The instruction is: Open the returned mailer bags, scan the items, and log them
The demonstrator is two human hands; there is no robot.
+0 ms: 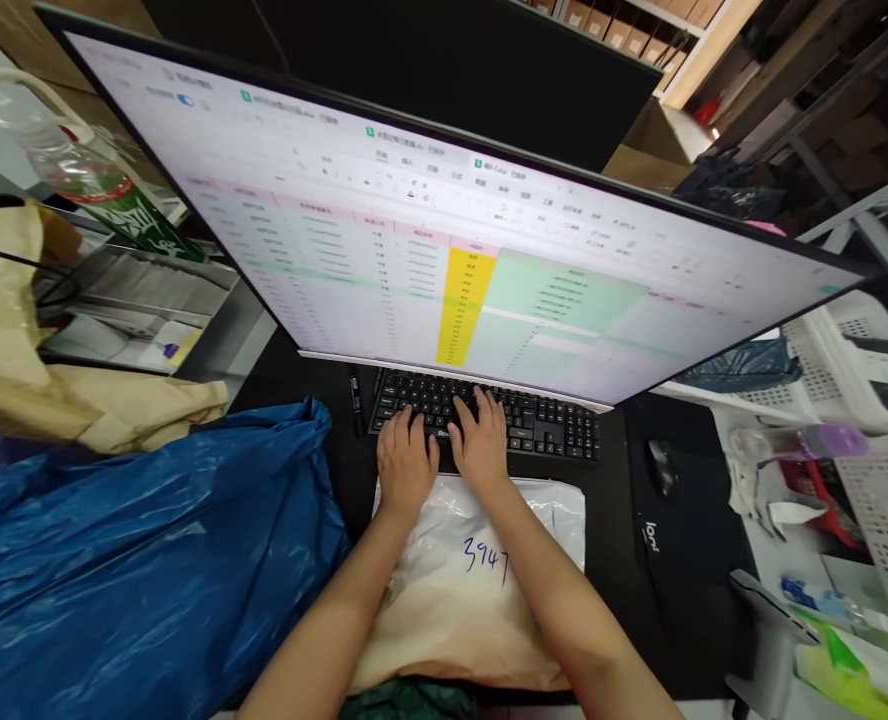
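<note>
Keyboard (pixel 523 415) (kbd below) lies on the black desk (pixel 609 520); it's the main thing in use. L hand (pixel 405 460) is on kbd's left part, fingers spread & slightly curved over keys, thumb out toward R hand (pixel 480 445). R hand is on kbd's middle keys, fingers also apart, thumb toward L hand. Can't tell which keys, if any, are pressed.

White bag (pixel 481 620) marked "3947" in blue is on kbd's near side, under both forearms; R forearm runs close by the last digit. Black pen (pixel 356 400) just left of kbd. Big blue bag (pixel 159 570) left & near side of kbd.

Monitor (pixel 384 250) stands behind kbd, tilted in view, showing a spreadsheet w/ 1 yellow column & pale green cells; most text too blurry to read. Mouse (pixel 663 468) is right of kbd, on a dark mouse pad (pixel 695 560). Bottle (pixel 106 190) w/ green label: far left, beyond kbd.
</note>
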